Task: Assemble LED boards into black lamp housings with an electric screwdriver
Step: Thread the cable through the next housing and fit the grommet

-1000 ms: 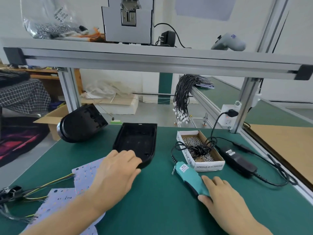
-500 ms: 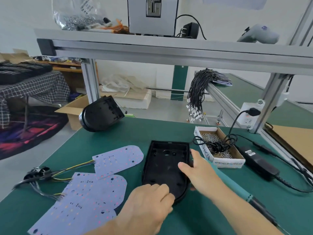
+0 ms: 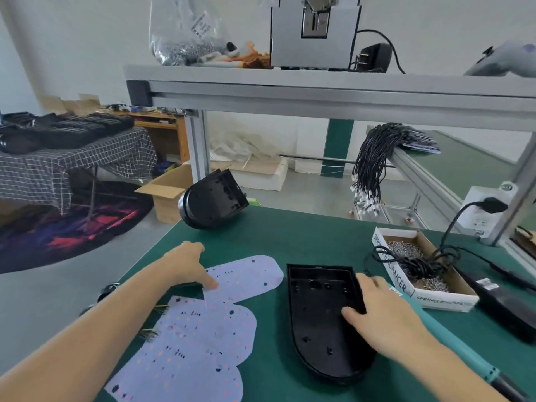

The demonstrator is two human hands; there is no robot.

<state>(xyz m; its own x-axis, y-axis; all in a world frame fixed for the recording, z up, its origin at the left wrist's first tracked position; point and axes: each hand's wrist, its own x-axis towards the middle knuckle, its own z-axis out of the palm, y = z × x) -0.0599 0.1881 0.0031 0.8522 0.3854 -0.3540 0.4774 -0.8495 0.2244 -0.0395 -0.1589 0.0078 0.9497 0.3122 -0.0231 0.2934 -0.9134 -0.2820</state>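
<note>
Right hand (image 3: 385, 311) grips black housing (image 3: 322, 323); left hand (image 3: 188, 265) touches LED board (image 3: 246, 278)

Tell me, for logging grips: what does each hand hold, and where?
Right hand grips the black housing by its right rim; left hand only touches the top LED board.

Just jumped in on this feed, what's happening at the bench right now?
A person is setting up a lamp assembly. The right hand grips the right rim of an empty black housing lying open side up on the green mat. The left hand touches the topmost LED board of a few overlapping ones. No board is in the housing yet. The teal screwdriver lies unheld under the right forearm, beside the screw box.
</note>
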